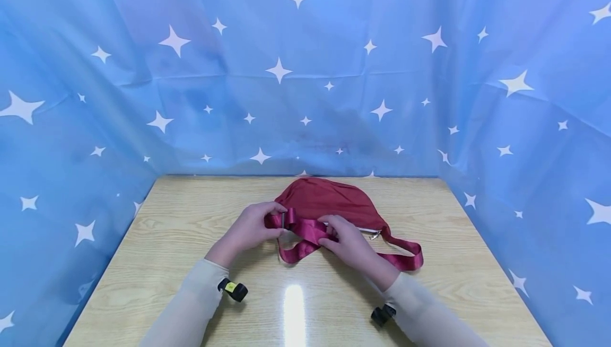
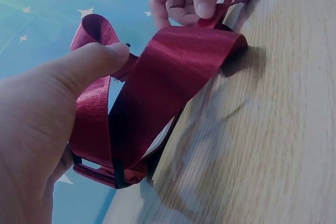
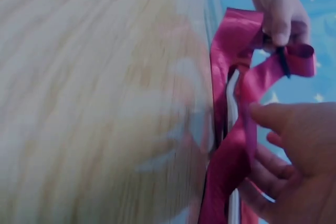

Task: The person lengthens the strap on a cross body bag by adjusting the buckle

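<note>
A dark red waist bag (image 1: 329,198) lies on the table with its rounded side toward the back. Its shiny red strap (image 1: 310,231) is lifted in front of it, between the two hands. My left hand (image 1: 255,225) pinches the strap by a black slider buckle (image 3: 284,61), thumb on the near side. A loop of webbing sticks up past that thumb in the left wrist view, and a second black buckle (image 2: 119,174) shows lower down. Farther right, my right hand (image 1: 350,243) pinches the strap between thumb and fingers. Part of the bag's front is hidden behind hands and strap.
The wooden table (image 1: 191,214) reaches a blue curtain (image 1: 229,97) with white stars at the back and sides. A metal zipper pull (image 1: 375,235) hangs at the bag's right end. Beyond it, a strap loop (image 1: 414,256) rests on the wood.
</note>
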